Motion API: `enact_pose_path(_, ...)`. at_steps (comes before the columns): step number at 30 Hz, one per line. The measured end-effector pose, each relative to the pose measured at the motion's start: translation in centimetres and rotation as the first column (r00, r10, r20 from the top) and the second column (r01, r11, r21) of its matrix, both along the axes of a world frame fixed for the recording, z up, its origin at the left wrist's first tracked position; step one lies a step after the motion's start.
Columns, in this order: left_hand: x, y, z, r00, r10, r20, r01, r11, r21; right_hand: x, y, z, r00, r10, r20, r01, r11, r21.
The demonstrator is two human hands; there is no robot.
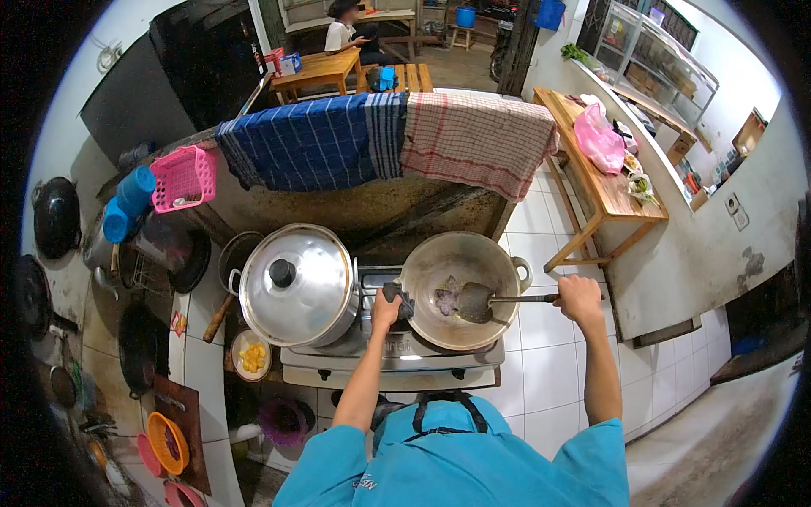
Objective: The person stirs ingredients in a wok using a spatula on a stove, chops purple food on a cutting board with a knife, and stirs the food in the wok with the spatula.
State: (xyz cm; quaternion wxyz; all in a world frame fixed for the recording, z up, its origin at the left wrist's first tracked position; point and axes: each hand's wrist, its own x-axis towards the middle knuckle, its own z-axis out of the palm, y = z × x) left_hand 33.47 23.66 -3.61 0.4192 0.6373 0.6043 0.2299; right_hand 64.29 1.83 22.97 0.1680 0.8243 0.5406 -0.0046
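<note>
A deep metal wok (pixel 435 325) sits on the right side of the gas stove (pixel 393 362). My right hand (pixel 579 299) is closed around the handle of a spatula (pixel 476 302), whose dark blade rests inside the wok. Beside the blade lies a small dark, wet-looking clump of food (pixel 445 297). At the wok's left edge, my left hand (pixel 387 311) grips a dark cloth (pixel 400 299); the wok's left handle is hidden there. Left of that hand stands a large lidded pot (pixel 297 297) with a black knob.
A plate of yellow pieces (pixel 252 355) sits left of the stove. Two cloths (pixel 312 144) hang over the low wall behind. A wooden table (pixel 583 160) with a pink bag stands right. Pans hang on the left wall. Someone (pixel 345 35) sits at the back.
</note>
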Motion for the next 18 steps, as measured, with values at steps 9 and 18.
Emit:
enact_pose_path(9, 0.1, -0.7, 0.8, 0.999, 0.028, -0.045, -0.026, 0.999, 0.036, -0.5, 0.3, 0.1, 1.0, -0.024, -0.006, 0.024, 0.999, -0.031)
enact_pose_path(18, 0.2, -1.0, 1.5, 0.998, 0.051, -0.025, -0.05, 0.997, 0.057, -0.2, 0.3, -0.4, 1.0, -0.005, -0.016, 0.005, 1.0, -0.031)
